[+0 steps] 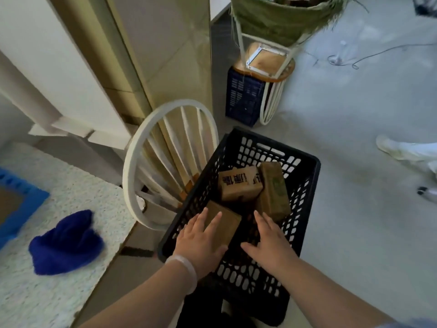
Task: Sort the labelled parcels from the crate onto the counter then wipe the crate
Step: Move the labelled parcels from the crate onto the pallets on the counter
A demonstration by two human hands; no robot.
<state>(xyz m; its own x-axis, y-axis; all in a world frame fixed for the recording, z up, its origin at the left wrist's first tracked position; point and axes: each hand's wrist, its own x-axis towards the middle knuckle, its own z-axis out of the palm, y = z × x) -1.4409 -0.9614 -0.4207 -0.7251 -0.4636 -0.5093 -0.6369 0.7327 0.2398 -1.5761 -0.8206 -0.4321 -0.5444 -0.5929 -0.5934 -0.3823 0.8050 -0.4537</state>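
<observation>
In the middle of the view, a black lattice crate (201,185) is seen from above, set just beside a white spindle-back chair (132,162). Three brown cardboard parcels are held in it. The nearest parcel (227,226) is tilted against the crate's near left side. A parcel printed with dark characters (238,185) is lodged behind it, and a third parcel with a faint green mark (274,188) is propped on end at the right, touching the printed one.

The left hand (198,237) is laid flat on the nearest parcel, its fingers straight and slightly apart; nothing is gripped. A pale wristband (184,268) is worn on that wrist. The right hand (269,240) is held inside the crate just to the right of the same parcel, with fingers extended and spread and the thumb pointed toward the parcel. Whether the parcel is touched by it cannot be told.

To the left, a speckled white desk (82,185) is seen, on which a crumpled blue cloth (66,242) is lying, well apart from a blue tray (16,202) at the desk's far left edge.

Farther back, a dark blue crate (243,100) is stood on the grey floor, with a round wooden stool (267,65) beside it. At the right edge, a white shoe (390,147) is visible.
</observation>
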